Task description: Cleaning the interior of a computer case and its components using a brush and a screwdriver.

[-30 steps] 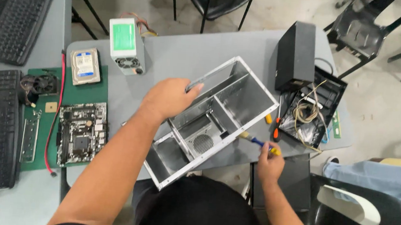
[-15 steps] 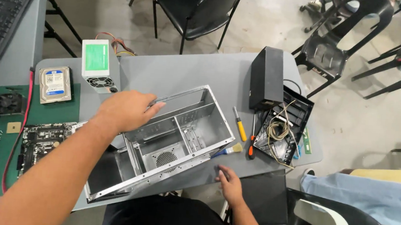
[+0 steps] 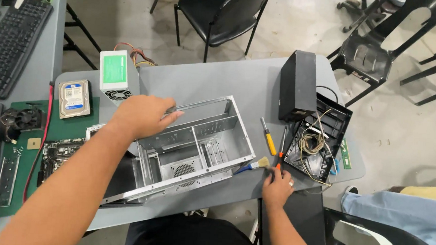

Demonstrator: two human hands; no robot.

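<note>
Empty metal computer case (image 3: 191,146) lies on its side on the grey counter (image 3: 215,81), open face up, fan grille and drive bays showing.

Your left hand (image 3: 144,115) rests on the case's far upper edge, fingers (image 3: 170,115) together and laid flat over the rim, steadying it rather than gripping. Your right hand (image 3: 277,185) sits at the near counter edge, beside the brush (image 3: 256,165) and touching or nearly touching the orange-handled screwdriver (image 3: 281,151); fingers curled, and you cannot tell whether they have closed on anything. A yellow-handled screwdriver (image 3: 268,136) lies just beyond.

Judged step: holding the case in place while picking a tool. A clean pick needs the right fingers around one handle only, since brush and screwdriver lie close together, and the left hand kept firm so the light shell doesn't slide.

Nearby: power supply (image 3: 114,74), hard drive (image 3: 75,98), motherboard (image 3: 60,152) on the left.
</note>
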